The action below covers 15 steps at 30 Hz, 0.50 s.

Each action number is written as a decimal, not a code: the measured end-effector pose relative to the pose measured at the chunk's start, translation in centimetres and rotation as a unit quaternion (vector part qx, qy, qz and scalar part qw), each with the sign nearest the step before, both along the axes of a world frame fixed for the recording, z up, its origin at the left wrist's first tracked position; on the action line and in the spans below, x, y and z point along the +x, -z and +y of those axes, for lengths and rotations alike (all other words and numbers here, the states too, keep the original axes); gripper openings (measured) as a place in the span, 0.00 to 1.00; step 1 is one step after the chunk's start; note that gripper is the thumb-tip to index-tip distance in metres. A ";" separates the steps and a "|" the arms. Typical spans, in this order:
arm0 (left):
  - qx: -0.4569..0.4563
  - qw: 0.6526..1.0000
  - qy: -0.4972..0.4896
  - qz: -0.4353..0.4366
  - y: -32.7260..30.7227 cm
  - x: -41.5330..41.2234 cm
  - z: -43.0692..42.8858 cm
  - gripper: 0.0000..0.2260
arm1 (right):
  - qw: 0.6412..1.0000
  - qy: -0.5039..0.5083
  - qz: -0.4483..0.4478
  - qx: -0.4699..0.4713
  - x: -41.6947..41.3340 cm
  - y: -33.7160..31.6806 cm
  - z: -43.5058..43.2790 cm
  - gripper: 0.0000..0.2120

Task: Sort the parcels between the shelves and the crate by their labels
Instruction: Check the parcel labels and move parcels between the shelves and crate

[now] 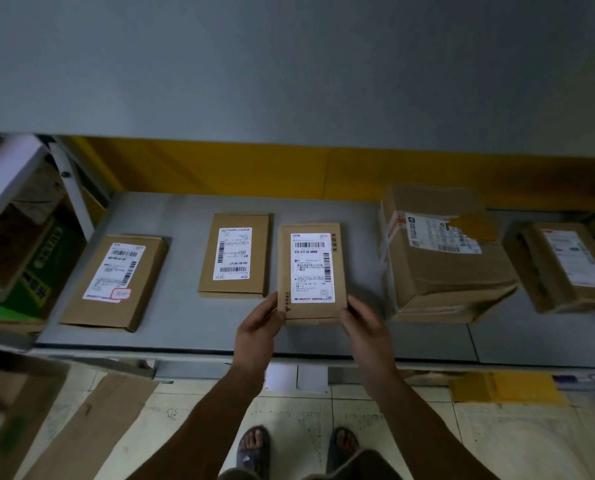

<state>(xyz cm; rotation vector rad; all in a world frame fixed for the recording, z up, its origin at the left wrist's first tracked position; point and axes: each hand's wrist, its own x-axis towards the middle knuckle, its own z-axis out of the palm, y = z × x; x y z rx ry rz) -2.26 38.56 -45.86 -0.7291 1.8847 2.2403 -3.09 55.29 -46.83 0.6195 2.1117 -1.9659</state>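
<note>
Head view: left hand [258, 328], right hand [362, 326] pinch near corners of parcel [311, 271].

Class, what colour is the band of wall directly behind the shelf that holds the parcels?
Yellow band, above the grey shelf; head view shows it best.

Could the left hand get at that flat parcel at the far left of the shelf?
Probably yes, once it lets go: the left hand grips the near edge of the middle parcel. The far-left parcel lies flat with nothing on top, and only bare shelf lies between.
</note>
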 end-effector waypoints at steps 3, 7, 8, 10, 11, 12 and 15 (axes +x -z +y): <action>0.002 1.000 0.006 0.030 -0.7 0.9 0.3 0.17 | 0.999 0.019 0.026 -0.023 0.6 -0.7 0.2 0.13; 0.015 0.997 0.003 0.074 -1.4 1.6 0.3 0.18 | 0.992 0.068 0.070 -0.074 0.9 -1.9 0.4 0.09; 0.020 0.996 0.001 0.083 -1.6 1.8 0.3 0.18 | 0.991 0.074 0.082 -0.078 1.0 -2.2 0.4 0.09; 0.030 0.995 -0.001 0.097 -2.0 2.2 0.3 0.18 | 0.987 0.083 0.105 -0.088 1.1 -2.8 0.5 0.08; 0.035 0.994 -0.003 0.104 -2.1 2.4 0.3 0.18 | 0.985 0.086 0.116 -0.093 1.1 -2.9 0.5 0.09; 0.043 0.993 -0.008 0.112 -2.2 2.6 0.3 0.18 | 0.983 0.088 0.127 -0.097 1.2 -3.1 0.4 0.10; 0.062 0.989 -0.015 0.136 -2.7 2.9 0.0 0.20 | 0.977 0.094 0.155 -0.113 1.6 -3.4 0.3 0.11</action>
